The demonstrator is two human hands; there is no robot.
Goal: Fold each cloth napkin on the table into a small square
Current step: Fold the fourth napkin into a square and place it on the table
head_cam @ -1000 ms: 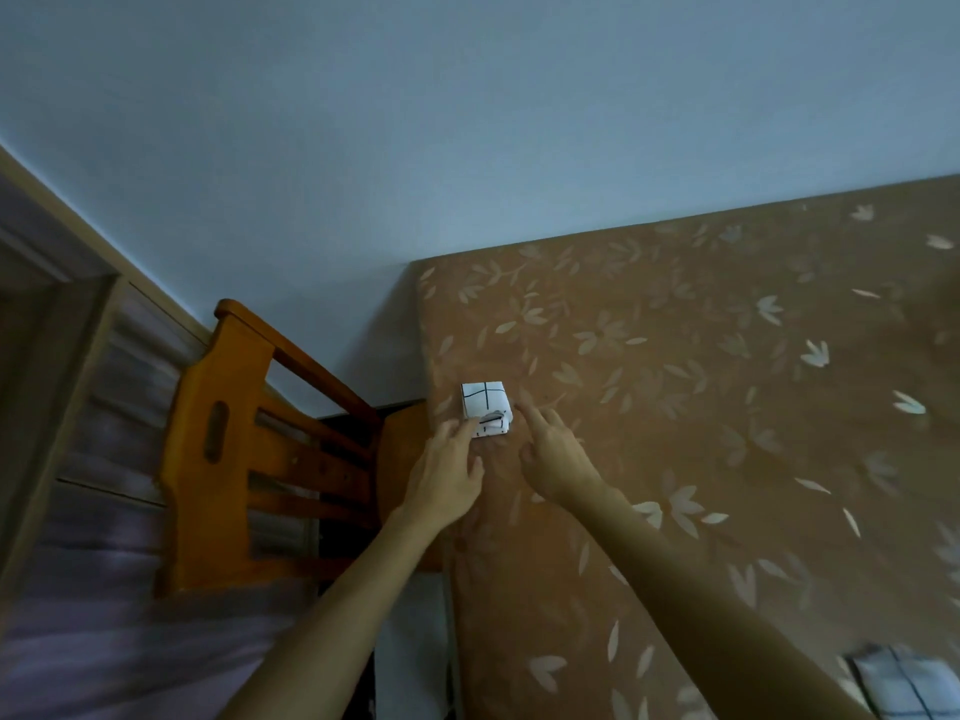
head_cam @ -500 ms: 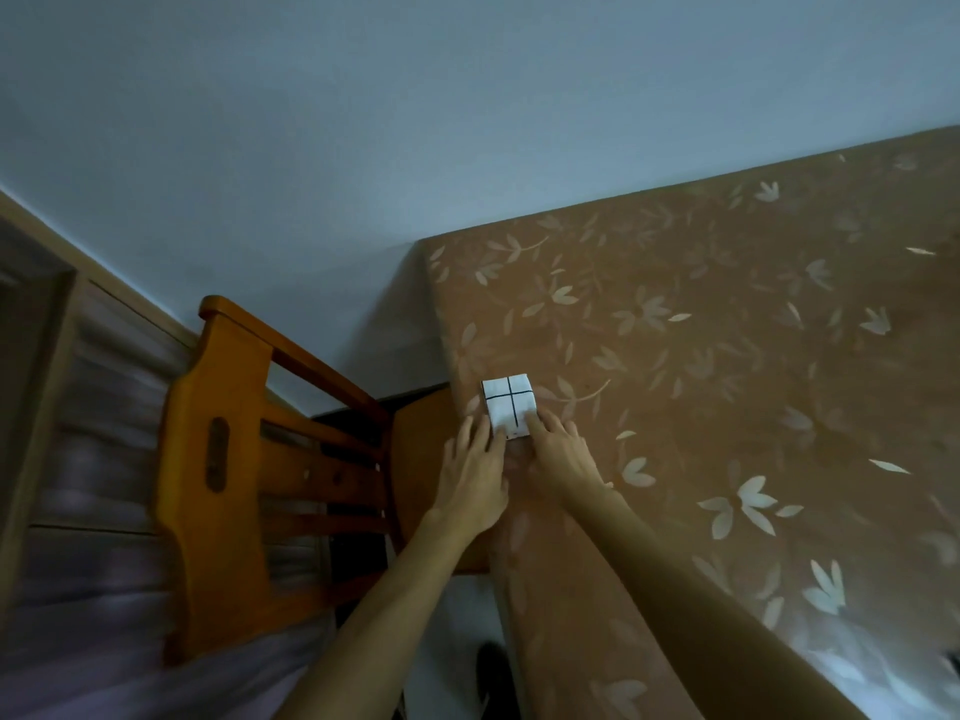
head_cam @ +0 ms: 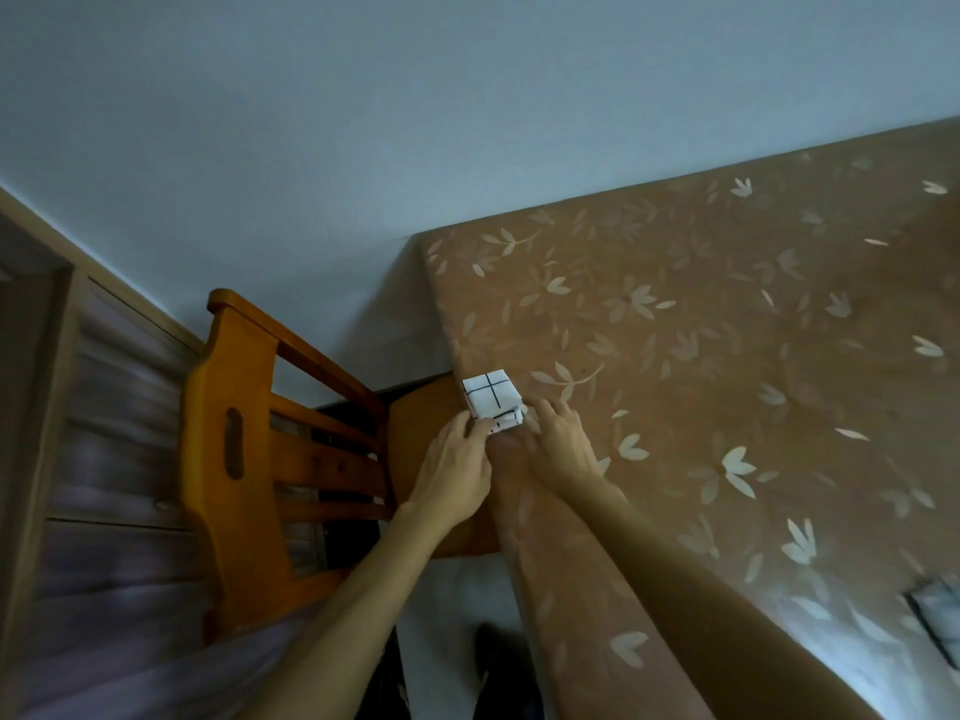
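A small folded white napkin with black lines [head_cam: 490, 395] lies at the left edge of the table with a brown leaf-patterned cloth [head_cam: 701, 356]. A second folded piece [head_cam: 505, 421] shows just under its near side. My left hand [head_cam: 454, 472] touches that near edge with its fingertips. My right hand [head_cam: 563, 444] rests flat on the table just right of the napkin, fingers spread and touching its corner. Another white napkin with dark lines [head_cam: 940, 613] lies at the right edge of the view.
An orange wooden chair [head_cam: 249, 449] stands tight against the table's left side, its seat under the napkin's edge. A pale wall runs behind. Wood-framed panelling [head_cam: 47, 459] fills the far left. The floor shows below between chair and table.
The view has shifted slightly. My hands stay at the napkin's near edge; a lower folded layer now shows beneath the top square. The other napkin has come back into view at right.
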